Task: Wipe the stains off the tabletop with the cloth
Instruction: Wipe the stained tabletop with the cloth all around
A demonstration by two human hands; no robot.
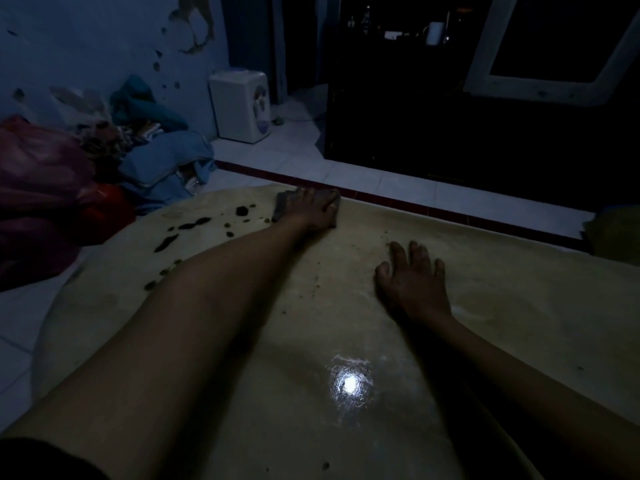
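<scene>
A pale yellowish tabletop (346, 341) fills the lower view in dim light. Dark stains (188, 226) lie scattered over its far left part, with small specks (315, 289) near the middle. My left hand (313, 207) reaches to the far edge and presses flat on a dark cloth (282, 204), which it mostly covers. My right hand (414, 278) rests palm down on the table to the right, fingers spread, holding nothing.
A pile of clothes and bags (86, 174) lies on the floor at the left. A white water dispenser (240, 105) stands by the wall. Dark furniture (450, 116) stands beyond the table. A light glare (349, 382) shines on the near tabletop.
</scene>
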